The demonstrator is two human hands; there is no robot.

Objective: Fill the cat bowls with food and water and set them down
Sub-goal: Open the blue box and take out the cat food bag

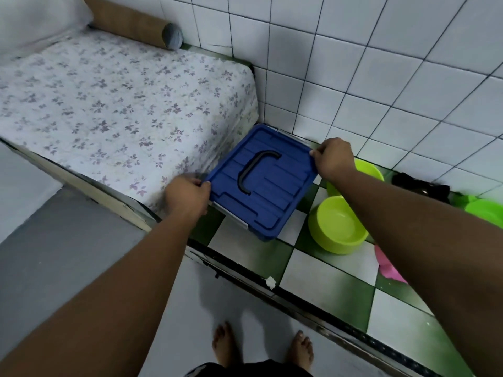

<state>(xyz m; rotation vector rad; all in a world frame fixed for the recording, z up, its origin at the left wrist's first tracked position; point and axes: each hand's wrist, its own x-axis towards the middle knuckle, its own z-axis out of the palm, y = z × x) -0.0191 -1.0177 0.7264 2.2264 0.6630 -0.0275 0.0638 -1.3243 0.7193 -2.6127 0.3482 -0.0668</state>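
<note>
A blue box lid (268, 186) with a black handle covers a container on the green-and-white tiled ledge, beside the wall. My left hand (187, 198) grips the lid's near-left edge. My right hand (333, 159) pinches its far-right corner. One lime-green bowl (337, 227) sits empty on the tiles just right of the box. A second lime-green bowl (370, 167) lies behind it, partly hidden by my right forearm. What the box holds is hidden.
A floral-sheeted mattress (109, 104) with a brown bolster (136, 23) lies left of the box. Right of the bowls are a black object (420, 186), a green container (484, 210) and something pink (389, 268). A metal strip (285, 292) edges the ledge above the grey floor where my bare feet stand.
</note>
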